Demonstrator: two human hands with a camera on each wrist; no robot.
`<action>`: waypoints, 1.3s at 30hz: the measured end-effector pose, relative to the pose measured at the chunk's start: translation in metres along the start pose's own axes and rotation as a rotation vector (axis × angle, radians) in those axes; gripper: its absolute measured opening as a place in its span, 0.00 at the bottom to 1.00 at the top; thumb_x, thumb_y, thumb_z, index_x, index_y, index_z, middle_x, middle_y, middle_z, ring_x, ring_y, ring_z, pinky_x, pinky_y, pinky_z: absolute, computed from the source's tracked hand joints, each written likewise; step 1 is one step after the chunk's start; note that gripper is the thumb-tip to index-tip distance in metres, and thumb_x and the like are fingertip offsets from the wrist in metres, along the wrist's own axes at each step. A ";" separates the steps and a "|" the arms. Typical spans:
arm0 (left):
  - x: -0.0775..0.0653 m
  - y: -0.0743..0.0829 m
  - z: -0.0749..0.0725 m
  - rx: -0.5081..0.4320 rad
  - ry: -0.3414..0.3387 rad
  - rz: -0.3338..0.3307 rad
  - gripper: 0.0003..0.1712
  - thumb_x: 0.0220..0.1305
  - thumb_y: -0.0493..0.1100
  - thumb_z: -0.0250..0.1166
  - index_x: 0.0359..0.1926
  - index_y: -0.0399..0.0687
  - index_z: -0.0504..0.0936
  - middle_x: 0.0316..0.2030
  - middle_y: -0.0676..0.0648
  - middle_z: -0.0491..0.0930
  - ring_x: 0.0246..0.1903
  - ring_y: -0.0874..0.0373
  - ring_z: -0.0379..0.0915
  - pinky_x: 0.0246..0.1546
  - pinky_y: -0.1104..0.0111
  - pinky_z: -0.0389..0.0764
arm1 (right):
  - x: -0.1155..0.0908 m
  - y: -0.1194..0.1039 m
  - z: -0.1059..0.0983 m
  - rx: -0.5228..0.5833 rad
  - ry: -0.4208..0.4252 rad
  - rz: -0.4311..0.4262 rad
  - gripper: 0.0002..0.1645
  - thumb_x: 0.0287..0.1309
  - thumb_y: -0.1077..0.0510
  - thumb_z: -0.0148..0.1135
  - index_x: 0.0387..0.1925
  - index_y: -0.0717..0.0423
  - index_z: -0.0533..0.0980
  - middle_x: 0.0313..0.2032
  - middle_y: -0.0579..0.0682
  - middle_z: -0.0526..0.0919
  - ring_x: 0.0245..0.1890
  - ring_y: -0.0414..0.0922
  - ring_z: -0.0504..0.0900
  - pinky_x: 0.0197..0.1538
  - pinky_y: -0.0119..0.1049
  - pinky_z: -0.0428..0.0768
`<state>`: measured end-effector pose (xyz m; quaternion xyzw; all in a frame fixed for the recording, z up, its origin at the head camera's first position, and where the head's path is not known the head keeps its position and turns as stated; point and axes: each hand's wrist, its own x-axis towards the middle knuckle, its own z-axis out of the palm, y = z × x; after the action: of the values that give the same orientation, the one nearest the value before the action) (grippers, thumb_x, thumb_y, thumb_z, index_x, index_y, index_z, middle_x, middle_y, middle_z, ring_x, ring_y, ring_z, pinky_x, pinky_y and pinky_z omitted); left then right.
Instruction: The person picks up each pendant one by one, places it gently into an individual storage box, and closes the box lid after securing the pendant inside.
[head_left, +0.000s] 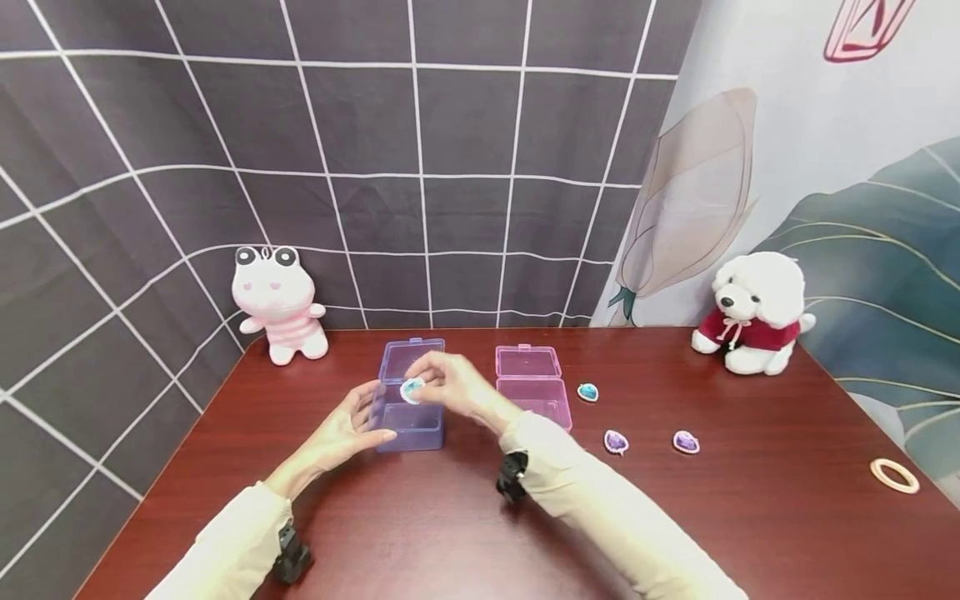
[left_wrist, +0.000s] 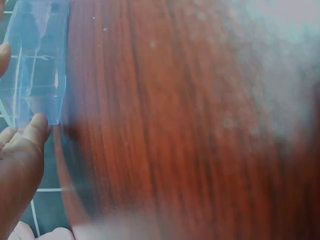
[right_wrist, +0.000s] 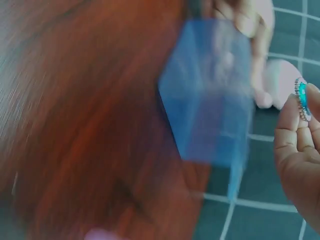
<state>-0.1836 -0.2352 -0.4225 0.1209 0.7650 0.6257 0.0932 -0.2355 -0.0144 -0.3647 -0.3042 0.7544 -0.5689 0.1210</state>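
In the head view my right hand (head_left: 453, 385) pinches a teal gem with a white beaded rim (head_left: 412, 390) above a translucent blue box (head_left: 409, 438). The right wrist view shows that gem (right_wrist: 302, 98) edge-on between thumb and fingers. The box's hinged lid (head_left: 397, 360) stands raised at the back. My left hand (head_left: 347, 429) grips the box by its left side, with the thumb at the front corner and the fingers along the side. The left wrist view shows the thumb against the end of the blue box (left_wrist: 37, 75).
An opened pink box (head_left: 551, 408) stands right of the blue one, partly behind my right forearm. Beyond it lie another teal gem (head_left: 588, 392) and two purple gems (head_left: 616, 442). A pink plush toy (head_left: 281, 304), a white plush dog (head_left: 753, 312) and a beige ring (head_left: 895, 476) edge the table.
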 end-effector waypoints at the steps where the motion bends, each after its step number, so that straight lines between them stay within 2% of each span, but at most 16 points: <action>1: 0.000 0.000 0.001 0.005 -0.001 -0.002 0.50 0.55 0.34 0.67 0.69 0.32 0.43 0.70 0.30 0.46 0.70 0.38 0.43 0.66 0.56 0.55 | 0.003 0.002 0.007 -0.013 -0.016 0.016 0.14 0.49 0.73 0.63 0.41 0.70 0.76 0.34 0.63 0.82 0.29 0.35 0.79 0.37 0.24 0.80; 5: 0.002 0.001 0.003 0.012 -0.003 -0.005 0.50 0.55 0.34 0.66 0.69 0.33 0.43 0.70 0.30 0.45 0.69 0.37 0.43 0.65 0.54 0.56 | 0.013 0.004 0.022 -0.188 -0.070 0.035 0.11 0.47 0.72 0.65 0.36 0.66 0.79 0.31 0.58 0.84 0.28 0.34 0.78 0.34 0.21 0.78; 9: 0.004 0.002 0.004 0.003 -0.001 -0.009 0.50 0.54 0.34 0.67 0.70 0.35 0.44 0.70 0.31 0.46 0.70 0.39 0.45 0.65 0.61 0.61 | 0.021 0.004 0.028 -0.352 -0.117 0.062 0.09 0.46 0.70 0.67 0.33 0.62 0.81 0.30 0.54 0.85 0.27 0.34 0.77 0.32 0.20 0.75; 13: 0.005 0.002 0.004 -0.010 0.000 -0.009 0.51 0.54 0.33 0.67 0.70 0.35 0.44 0.69 0.31 0.47 0.70 0.40 0.46 0.61 0.74 0.67 | 0.028 0.005 0.034 -0.421 -0.227 0.090 0.09 0.44 0.71 0.66 0.32 0.62 0.82 0.29 0.54 0.85 0.25 0.33 0.74 0.31 0.19 0.73; 16: 0.005 0.001 0.004 -0.018 -0.012 0.002 0.50 0.54 0.33 0.67 0.69 0.33 0.44 0.70 0.30 0.46 0.70 0.39 0.45 0.60 0.75 0.67 | 0.032 0.006 0.040 -0.463 -0.320 0.125 0.08 0.46 0.70 0.64 0.32 0.62 0.82 0.29 0.53 0.85 0.24 0.32 0.72 0.32 0.18 0.72; 19: 0.005 0.000 0.003 -0.030 -0.017 0.011 0.50 0.54 0.32 0.67 0.69 0.33 0.44 0.70 0.30 0.46 0.70 0.39 0.44 0.61 0.75 0.66 | 0.034 0.008 0.044 -0.512 -0.353 0.157 0.07 0.47 0.70 0.65 0.31 0.62 0.82 0.29 0.52 0.85 0.24 0.31 0.70 0.32 0.18 0.70; 25: 0.004 0.001 0.001 -0.048 -0.016 0.010 0.49 0.54 0.31 0.66 0.69 0.33 0.44 0.70 0.30 0.46 0.70 0.40 0.45 0.57 0.81 0.67 | 0.037 0.009 0.051 -0.566 -0.318 0.184 0.05 0.46 0.68 0.65 0.28 0.61 0.83 0.28 0.51 0.85 0.24 0.32 0.70 0.33 0.19 0.70; 29: 0.003 0.000 0.000 -0.032 -0.014 0.010 0.49 0.54 0.32 0.66 0.69 0.33 0.45 0.70 0.30 0.46 0.69 0.39 0.45 0.58 0.79 0.66 | 0.036 0.009 0.055 -0.585 -0.274 0.208 0.04 0.45 0.67 0.67 0.26 0.59 0.84 0.26 0.48 0.85 0.26 0.33 0.70 0.34 0.20 0.70; 33: 0.002 -0.001 -0.001 -0.032 -0.012 0.009 0.49 0.54 0.31 0.66 0.69 0.32 0.44 0.70 0.30 0.46 0.69 0.39 0.46 0.61 0.74 0.66 | 0.034 0.009 0.059 -0.603 -0.221 0.194 0.03 0.44 0.66 0.68 0.25 0.58 0.84 0.25 0.48 0.84 0.27 0.35 0.72 0.34 0.21 0.71; 39: 0.001 0.001 -0.002 0.003 -0.010 -0.002 0.50 0.54 0.33 0.67 0.69 0.33 0.43 0.69 0.30 0.45 0.70 0.38 0.44 0.65 0.59 0.61 | 0.028 0.000 0.054 -0.604 -0.124 0.082 0.05 0.43 0.68 0.67 0.27 0.60 0.84 0.26 0.50 0.86 0.26 0.38 0.76 0.33 0.22 0.74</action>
<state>-0.1845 -0.2363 -0.4214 0.1236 0.7655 0.6239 0.0975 -0.2289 -0.0734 -0.3774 -0.3297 0.8923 -0.2940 0.0937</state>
